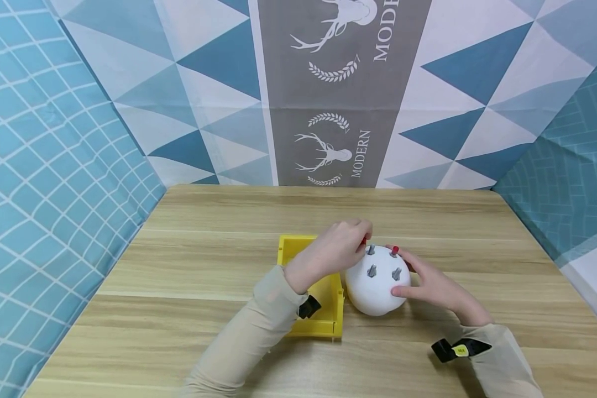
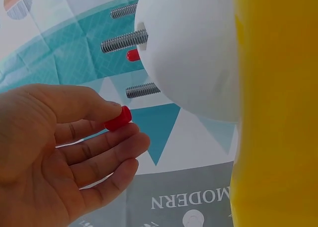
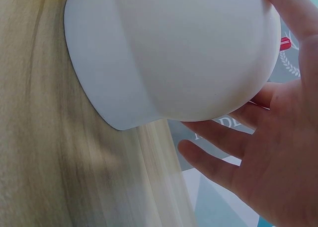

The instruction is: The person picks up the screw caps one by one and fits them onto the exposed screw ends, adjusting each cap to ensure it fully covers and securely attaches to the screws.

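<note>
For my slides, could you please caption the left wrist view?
Left hand pinching a red cap near a white dome with bolts.

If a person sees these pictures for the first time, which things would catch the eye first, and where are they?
Probably the white dome, just right of the yellow tray, with bare metal bolts standing on top and one red cap among them. Next, perhaps, the second cap, pinched in the left hand near the bolts, while the right hand holds the dome's right side.
</note>
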`<move>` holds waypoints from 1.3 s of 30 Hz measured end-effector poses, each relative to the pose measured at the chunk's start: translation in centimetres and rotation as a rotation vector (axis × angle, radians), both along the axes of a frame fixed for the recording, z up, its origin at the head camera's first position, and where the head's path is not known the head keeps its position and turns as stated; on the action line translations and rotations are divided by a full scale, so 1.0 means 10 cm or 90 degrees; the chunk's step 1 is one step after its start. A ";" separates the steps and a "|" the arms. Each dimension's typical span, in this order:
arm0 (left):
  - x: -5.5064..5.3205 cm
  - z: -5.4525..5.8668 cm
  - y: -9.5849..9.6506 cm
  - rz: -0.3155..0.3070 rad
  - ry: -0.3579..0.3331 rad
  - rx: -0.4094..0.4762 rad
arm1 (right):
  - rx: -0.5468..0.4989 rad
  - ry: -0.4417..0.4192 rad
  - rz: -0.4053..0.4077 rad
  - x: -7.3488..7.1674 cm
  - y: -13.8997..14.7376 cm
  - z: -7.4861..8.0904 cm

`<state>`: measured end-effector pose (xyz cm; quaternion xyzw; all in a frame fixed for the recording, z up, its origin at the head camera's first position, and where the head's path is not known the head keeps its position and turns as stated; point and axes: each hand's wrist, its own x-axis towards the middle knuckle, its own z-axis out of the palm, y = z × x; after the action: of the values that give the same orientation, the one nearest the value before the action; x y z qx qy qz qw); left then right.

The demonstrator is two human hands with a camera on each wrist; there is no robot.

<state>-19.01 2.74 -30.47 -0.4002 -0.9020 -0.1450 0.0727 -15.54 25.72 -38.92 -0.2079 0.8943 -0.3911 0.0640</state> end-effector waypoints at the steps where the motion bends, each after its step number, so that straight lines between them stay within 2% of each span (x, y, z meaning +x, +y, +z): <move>1: 0.00 0.00 0.00 -0.001 0.000 -0.001 | 0.000 0.001 0.001 0.00 0.00 0.00; 20: 0.01 -0.03 0.07 -0.012 0.014 0.015 | 0.001 0.008 0.004 -0.01 0.02 -0.02; 31: 0.02 -0.05 0.10 -0.023 0.048 0.012 | -0.002 0.000 0.005 -0.01 0.02 -0.02; 39: 0.01 -0.07 0.13 -0.028 0.054 0.003 | 0.002 -0.006 0.000 0.00 0.02 -0.01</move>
<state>-18.87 4.04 -31.17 -0.4252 -0.8889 -0.1318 0.1084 -15.58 25.91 -39.02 -0.2059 0.8946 -0.3906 0.0685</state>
